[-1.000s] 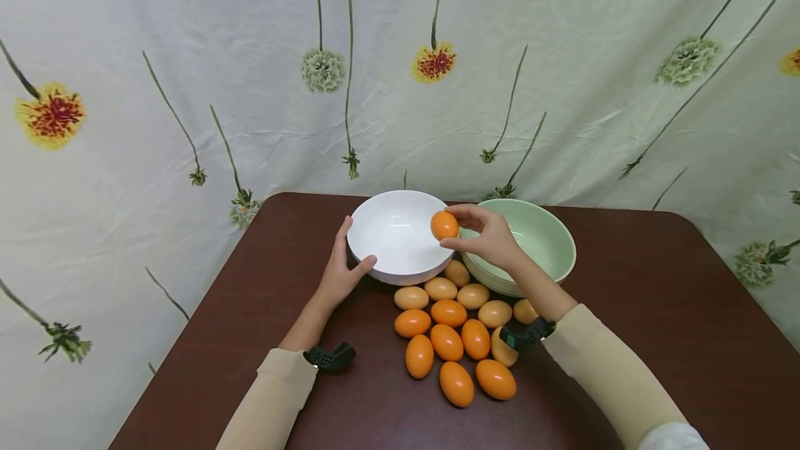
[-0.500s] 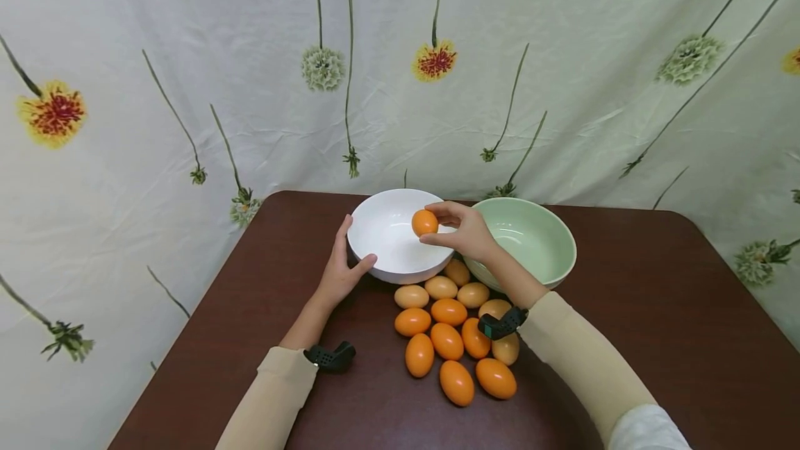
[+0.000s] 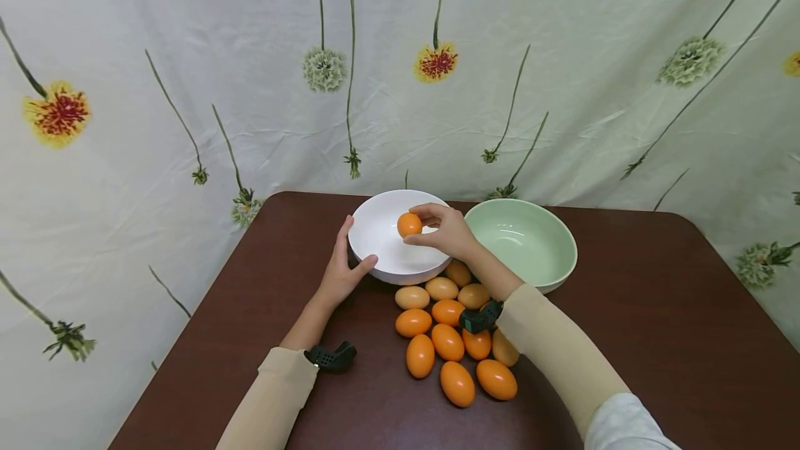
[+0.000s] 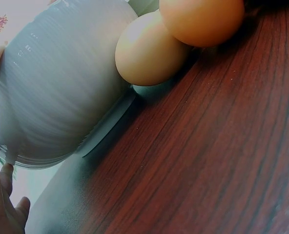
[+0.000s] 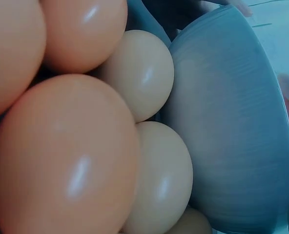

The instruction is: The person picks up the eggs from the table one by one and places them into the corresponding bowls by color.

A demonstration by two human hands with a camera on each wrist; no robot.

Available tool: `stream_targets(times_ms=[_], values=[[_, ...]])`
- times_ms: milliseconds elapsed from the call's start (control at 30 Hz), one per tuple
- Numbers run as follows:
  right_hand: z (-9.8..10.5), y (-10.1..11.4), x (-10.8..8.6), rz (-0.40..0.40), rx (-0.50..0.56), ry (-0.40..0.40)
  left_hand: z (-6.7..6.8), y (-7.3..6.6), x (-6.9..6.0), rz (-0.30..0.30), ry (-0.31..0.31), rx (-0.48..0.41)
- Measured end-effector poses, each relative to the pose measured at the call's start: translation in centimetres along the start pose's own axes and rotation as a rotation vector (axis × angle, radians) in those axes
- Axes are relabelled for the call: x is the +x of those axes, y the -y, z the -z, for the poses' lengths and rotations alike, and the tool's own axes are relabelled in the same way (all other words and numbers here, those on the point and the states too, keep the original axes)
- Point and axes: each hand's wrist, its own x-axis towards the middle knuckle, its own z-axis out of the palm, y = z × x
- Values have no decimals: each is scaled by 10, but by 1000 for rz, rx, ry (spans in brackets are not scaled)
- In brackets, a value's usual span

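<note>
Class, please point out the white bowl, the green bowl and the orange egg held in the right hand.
White bowl (image 3: 380,238): head view, bare inside surface.
Green bowl (image 3: 531,242): head view, bare inside surface.
Held orange egg (image 3: 409,224): head view, middle of its visible side.

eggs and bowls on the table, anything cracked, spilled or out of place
Nothing stands out: the loose eggs lie grouped on the table, no cracks or spills show, and neither the white bowl nor the green bowl is tipped over.
</note>
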Motion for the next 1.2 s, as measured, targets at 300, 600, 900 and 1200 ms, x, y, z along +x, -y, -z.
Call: stream_targets(times_ms=[300, 600, 900, 1200], values=[[-7, -1, 13, -14, -119, 5, 1, -2, 0, 3, -1, 5], [-13, -1, 17, -92, -354, 36, 2, -1, 1, -6, -4, -1], [-14, -2, 18, -142, -462, 113, 1, -1, 0, 6, 3, -1], [-17, -1, 19, -196, -544, 203, 1, 2, 0, -6, 2, -2]])
